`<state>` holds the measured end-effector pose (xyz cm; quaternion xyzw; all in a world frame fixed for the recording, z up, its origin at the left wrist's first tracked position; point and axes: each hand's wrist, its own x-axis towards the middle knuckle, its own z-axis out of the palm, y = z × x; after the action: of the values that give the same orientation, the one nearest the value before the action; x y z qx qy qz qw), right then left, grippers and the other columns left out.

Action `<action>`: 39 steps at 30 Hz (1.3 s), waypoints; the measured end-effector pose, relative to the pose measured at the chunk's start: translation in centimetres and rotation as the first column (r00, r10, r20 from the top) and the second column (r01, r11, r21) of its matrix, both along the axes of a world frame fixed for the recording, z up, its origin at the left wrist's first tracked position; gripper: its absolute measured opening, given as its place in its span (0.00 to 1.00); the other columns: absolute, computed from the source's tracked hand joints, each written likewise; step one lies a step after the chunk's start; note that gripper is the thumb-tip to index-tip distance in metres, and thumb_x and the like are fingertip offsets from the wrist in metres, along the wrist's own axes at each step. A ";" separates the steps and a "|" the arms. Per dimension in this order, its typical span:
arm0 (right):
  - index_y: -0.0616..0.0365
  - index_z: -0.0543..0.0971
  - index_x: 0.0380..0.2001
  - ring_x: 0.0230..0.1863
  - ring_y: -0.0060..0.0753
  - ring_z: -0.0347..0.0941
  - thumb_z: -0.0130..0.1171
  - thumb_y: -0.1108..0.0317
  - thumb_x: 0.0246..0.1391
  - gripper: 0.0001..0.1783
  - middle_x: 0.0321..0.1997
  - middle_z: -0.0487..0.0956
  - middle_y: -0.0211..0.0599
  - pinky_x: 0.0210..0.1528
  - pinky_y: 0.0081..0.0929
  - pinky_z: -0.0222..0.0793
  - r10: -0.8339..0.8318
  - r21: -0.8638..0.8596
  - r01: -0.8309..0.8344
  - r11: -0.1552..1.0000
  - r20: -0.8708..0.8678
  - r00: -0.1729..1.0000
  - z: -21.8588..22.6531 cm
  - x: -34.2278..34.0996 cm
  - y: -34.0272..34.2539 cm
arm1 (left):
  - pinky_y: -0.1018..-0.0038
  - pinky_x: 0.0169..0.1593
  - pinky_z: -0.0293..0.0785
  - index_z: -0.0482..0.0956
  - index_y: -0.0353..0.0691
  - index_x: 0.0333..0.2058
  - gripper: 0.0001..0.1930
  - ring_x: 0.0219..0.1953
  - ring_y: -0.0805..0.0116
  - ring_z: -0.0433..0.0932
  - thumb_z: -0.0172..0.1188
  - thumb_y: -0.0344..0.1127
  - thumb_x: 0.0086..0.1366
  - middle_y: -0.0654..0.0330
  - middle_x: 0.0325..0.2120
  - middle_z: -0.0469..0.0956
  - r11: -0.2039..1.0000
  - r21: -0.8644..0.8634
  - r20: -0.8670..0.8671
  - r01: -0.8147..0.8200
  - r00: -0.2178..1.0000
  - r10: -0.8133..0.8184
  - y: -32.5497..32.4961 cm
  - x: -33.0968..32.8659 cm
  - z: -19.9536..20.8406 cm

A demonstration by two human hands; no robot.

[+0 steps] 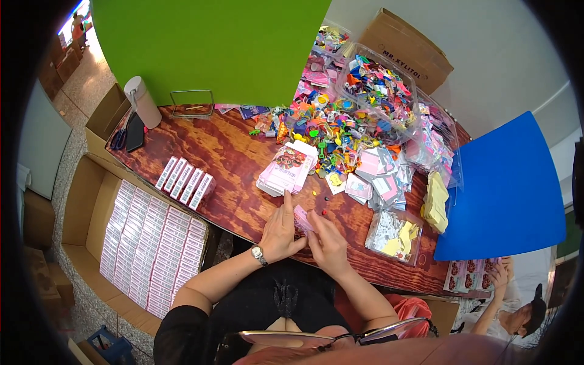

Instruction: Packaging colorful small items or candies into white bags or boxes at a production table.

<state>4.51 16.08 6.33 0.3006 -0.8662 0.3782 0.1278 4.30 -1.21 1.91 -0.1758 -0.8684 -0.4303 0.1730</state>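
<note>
Near the front edge of the table, a small pink printed box (302, 220) sits between my two hands, partly covered by them. My left hand (281, 234), with a wristwatch on that arm, is against its left side, index finger pointing forward and thumb at the near end. The fingers of my right hand (327, 243) close around its right side. Just beyond my hands lies a stack of flat pink and white boxes (285, 171). A few tiny coloured pieces (325, 199) lie on the wood to the right of the stack.
A colourful heap of small toys (331, 137) spreads behind, with cards (380, 176) and a clear tray (389, 255) at right. Several filled boxes (185, 182) stand at left, above a full carton (85, 243). Green (207, 48) and blue panels (505, 188) flank the table. Another person (505, 310) works at lower right.
</note>
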 end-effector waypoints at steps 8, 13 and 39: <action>0.68 0.72 0.61 0.63 0.55 0.72 0.62 0.77 0.56 0.28 0.62 0.74 0.58 0.62 0.40 0.69 0.050 0.003 -0.050 0.999 -0.045 0.998 0.0 -1.7 -1.4 | 0.57 0.49 0.72 0.37 0.17 0.68 0.61 0.43 0.42 0.73 0.72 0.36 0.46 0.38 0.44 0.72 1.000 -0.023 -0.063 -0.008 0.998 0.006 0.0 0.1 0.2; 0.67 0.73 0.60 0.65 0.55 0.70 0.60 0.79 0.57 0.26 0.62 0.74 0.57 0.64 0.42 0.68 0.051 -0.026 -0.055 0.998 -0.110 0.993 -1.7 -1.5 -2.1 | 0.56 0.48 0.72 0.38 0.17 0.68 0.61 0.42 0.42 0.72 0.71 0.33 0.43 0.37 0.43 0.72 1.000 -0.026 -0.088 -0.002 0.996 0.000 -0.2 0.0 0.1; 0.49 0.83 0.46 0.45 0.40 0.74 0.69 0.61 0.50 0.18 0.51 0.81 0.23 0.52 0.43 0.69 0.129 0.375 -0.001 0.927 -0.317 0.940 -3.8 -9.5 -4.6 | 0.58 0.51 0.72 0.73 0.37 0.58 0.25 0.55 0.48 0.70 0.57 0.26 0.59 0.49 0.52 0.72 0.509 -0.632 -0.394 -0.585 0.808 0.439 -13.6 -0.9 0.9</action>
<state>-4.96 11.47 2.55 0.4081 -0.8765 0.1559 0.2021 3.39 -14.81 2.84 -0.0029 -0.9572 0.0407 0.2867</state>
